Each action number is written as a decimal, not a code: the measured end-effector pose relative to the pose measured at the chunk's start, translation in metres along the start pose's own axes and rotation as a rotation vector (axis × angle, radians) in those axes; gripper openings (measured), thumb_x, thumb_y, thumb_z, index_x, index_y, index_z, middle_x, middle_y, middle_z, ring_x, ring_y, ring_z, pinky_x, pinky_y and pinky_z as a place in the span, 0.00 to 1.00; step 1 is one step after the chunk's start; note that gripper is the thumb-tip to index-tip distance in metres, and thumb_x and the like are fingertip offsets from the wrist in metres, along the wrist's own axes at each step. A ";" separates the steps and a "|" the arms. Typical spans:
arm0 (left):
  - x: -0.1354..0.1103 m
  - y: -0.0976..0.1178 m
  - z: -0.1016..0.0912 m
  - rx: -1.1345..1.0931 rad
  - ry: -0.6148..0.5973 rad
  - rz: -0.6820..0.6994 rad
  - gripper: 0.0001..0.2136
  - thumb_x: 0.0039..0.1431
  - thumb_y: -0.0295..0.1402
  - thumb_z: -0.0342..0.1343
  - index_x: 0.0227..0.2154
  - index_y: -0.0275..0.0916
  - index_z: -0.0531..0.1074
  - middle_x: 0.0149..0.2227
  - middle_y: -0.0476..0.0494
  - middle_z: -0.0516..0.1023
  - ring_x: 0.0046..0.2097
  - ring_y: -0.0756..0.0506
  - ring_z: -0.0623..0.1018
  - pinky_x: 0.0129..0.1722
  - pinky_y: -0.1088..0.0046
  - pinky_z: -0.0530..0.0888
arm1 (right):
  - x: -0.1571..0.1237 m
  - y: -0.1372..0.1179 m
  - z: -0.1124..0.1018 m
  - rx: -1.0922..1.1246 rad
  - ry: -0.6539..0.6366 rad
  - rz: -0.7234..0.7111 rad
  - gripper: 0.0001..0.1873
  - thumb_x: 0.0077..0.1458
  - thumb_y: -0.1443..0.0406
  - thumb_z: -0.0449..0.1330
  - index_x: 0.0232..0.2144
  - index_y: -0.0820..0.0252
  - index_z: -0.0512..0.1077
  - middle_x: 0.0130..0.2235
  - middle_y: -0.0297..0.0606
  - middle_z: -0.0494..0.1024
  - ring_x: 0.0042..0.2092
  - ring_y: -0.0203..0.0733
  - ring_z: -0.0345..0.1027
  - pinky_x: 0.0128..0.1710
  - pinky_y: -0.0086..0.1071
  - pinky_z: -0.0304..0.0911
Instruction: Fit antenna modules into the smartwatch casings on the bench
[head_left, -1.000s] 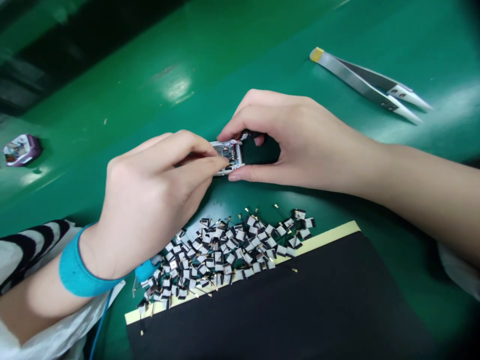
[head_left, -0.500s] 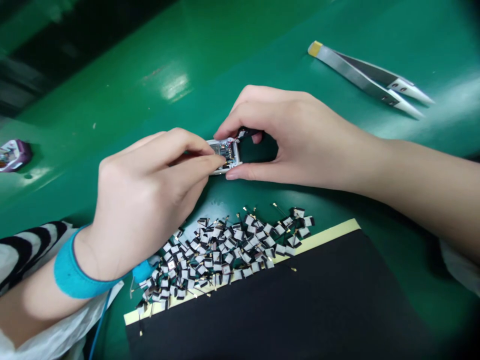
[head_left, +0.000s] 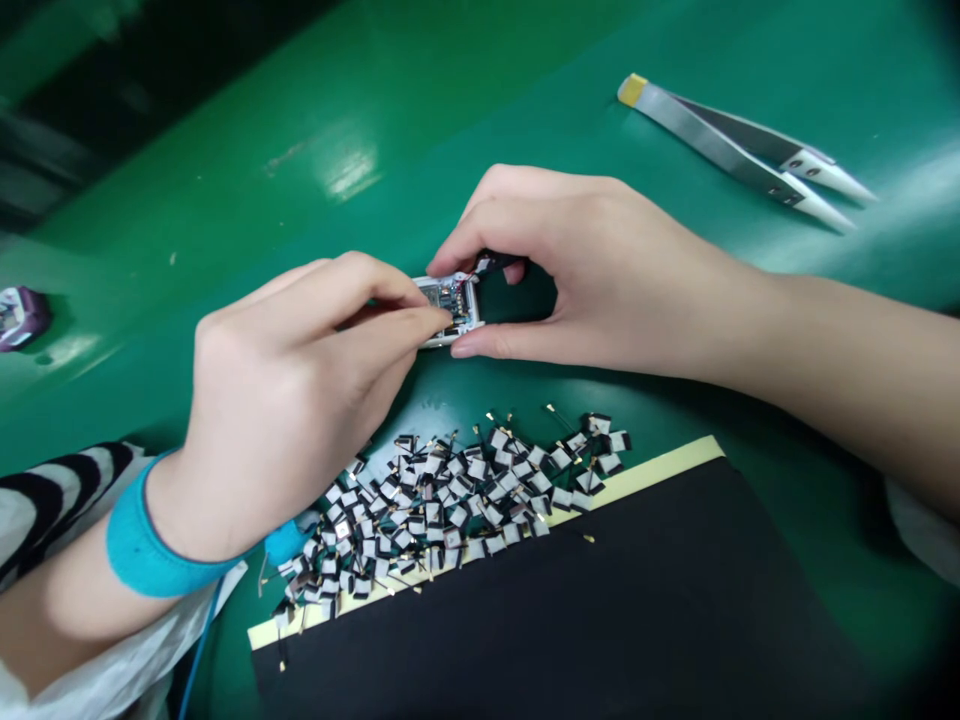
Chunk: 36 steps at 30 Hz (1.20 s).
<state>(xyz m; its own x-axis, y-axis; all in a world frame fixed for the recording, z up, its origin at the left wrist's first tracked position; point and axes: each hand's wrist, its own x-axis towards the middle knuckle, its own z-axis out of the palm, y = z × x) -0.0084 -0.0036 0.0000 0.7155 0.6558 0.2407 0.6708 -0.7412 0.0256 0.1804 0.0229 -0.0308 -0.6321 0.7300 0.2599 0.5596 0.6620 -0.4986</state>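
Between my hands sits a small white-rimmed electronic device [head_left: 466,305] with its circuit board exposed. My left hand [head_left: 300,365] is closed at its left end, thumb and fingers pinched over the board; the fingertips hide that part, so a small piece beneath them cannot be made out. My right hand [head_left: 570,265] grips the right end, index finger on the far edge and thumb on the near edge. A small black part [head_left: 491,262] on thin wires lies by the right fingers at the device's upper right corner.
Many small black-and-white parts with thin cables [head_left: 450,490] lie heaped before my hands, partly on the yellow strip edging a black sheet [head_left: 525,610]. Tweezers [head_left: 735,145] rest at upper right. A purple-cased device [head_left: 26,315] stands at far left on the green table [head_left: 420,120].
Both hands keep their hold on the device and barely move. The tweezers appear slightly farther right and the purple-cased device farther left, as the view shifts a little.
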 end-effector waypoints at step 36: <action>-0.001 -0.009 0.005 0.020 -0.017 0.055 0.09 0.57 0.26 0.44 0.27 0.38 0.70 0.33 0.47 0.71 0.34 0.47 0.71 0.29 0.75 0.67 | -0.010 -0.031 0.001 0.013 0.512 -0.077 0.04 0.47 0.71 0.59 0.26 0.60 0.66 0.26 0.31 0.74 0.29 0.32 0.69 0.26 0.24 0.66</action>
<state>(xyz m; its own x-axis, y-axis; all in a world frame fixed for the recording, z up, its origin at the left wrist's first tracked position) -0.0138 0.0028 -0.0048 0.7544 0.6169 0.2245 0.6343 -0.7731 -0.0069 0.1689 -0.0051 -0.0188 -0.3264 0.6708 0.6660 0.5127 0.7175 -0.4715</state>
